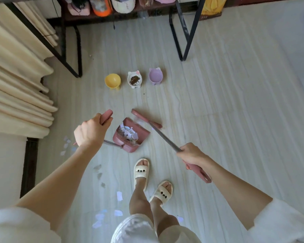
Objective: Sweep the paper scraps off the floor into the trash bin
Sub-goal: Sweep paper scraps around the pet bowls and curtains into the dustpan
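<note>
A pink dustpan (142, 135) stands on the pale floor, holding several white paper scraps (128, 134). My left hand (90, 131) grips the pink top of the dustpan's long handle (106, 116). My right hand (191, 154) grips the grey pole of a pink broom, whose head (146, 119) lies on the floor just beyond the dustpan's mouth. More loose scraps (119, 196) lie near my feet, and several scraps (65, 145) lie left of the dustpan. No trash bin is in view.
Three pet bowls stand in a row beyond the dustpan: yellow (112, 81), white with kibble (134, 80), purple (155, 76). Black metal legs (186, 37) of a shelf rise behind them. Cream curtains (16, 88) hang at the left. My slippered feet (141, 171) stand behind the dustpan.
</note>
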Demonstrator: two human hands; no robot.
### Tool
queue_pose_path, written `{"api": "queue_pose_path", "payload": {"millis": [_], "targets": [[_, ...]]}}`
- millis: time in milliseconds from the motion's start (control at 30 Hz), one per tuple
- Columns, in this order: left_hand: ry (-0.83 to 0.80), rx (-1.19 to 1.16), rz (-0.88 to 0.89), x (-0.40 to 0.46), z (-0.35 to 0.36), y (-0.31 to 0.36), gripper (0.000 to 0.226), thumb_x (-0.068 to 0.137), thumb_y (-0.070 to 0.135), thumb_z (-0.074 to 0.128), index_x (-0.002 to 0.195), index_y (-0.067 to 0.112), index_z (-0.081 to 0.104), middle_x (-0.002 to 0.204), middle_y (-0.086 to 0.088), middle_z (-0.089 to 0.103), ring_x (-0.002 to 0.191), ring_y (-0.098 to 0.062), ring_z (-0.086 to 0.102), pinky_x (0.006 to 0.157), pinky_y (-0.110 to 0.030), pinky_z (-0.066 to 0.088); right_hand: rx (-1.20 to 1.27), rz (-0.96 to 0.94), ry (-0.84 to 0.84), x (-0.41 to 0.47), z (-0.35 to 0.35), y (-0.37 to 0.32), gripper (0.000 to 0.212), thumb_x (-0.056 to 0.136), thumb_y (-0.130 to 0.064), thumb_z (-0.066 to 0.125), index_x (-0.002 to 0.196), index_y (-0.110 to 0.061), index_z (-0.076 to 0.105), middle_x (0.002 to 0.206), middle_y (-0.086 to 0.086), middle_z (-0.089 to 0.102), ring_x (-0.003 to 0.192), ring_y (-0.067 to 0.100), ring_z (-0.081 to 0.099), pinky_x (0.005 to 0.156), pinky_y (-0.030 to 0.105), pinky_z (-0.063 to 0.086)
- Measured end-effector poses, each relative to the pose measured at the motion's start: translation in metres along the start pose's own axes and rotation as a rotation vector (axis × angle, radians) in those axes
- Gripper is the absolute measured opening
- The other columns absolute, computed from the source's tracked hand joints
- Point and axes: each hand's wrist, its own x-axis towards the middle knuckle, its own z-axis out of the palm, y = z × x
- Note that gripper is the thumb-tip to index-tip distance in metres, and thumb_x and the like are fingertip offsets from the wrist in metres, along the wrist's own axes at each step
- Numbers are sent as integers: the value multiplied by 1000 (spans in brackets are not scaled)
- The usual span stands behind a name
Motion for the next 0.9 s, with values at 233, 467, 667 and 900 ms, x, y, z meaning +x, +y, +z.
{"api": "queue_pose_path", "payload": {"millis": [233,467,667,900], "targets": [[24,-53,-103,5,-4,-42,44,90,55,46,74,14,46,72,-15,62,68,-35,51,63,-32,36,-5,-21,91,12,-15,-33,14,86,-9,43,74,-10,50,57,8,53,40,21,53,49,25,43],[59,-71,-176,31,-9,-79,44,90,55,47,74,13,46,75,-15,61,72,-36,53,65,-33,36,-49,37,218,55,-29,-96,20,90,-9,42,101,3,55,67,14,58,47,23,57,47,23,43],[52,-74,-186,55,-12,-96,45,90,55,46,74,13,43,69,-11,55,69,-35,50,64,-33,35,-127,23,189,82,-5,-151,16,89,-4,41,101,2,51,70,14,54,48,24,57,47,25,43],[17,-48,-123,72,-14,-82,39,92,53,43,82,15,48,82,-17,66,77,-39,59,63,-33,37,-262,-14,45,71,48,-171,15,93,-13,45,105,-2,45,75,11,53,49,26,59,48,29,49]]}}
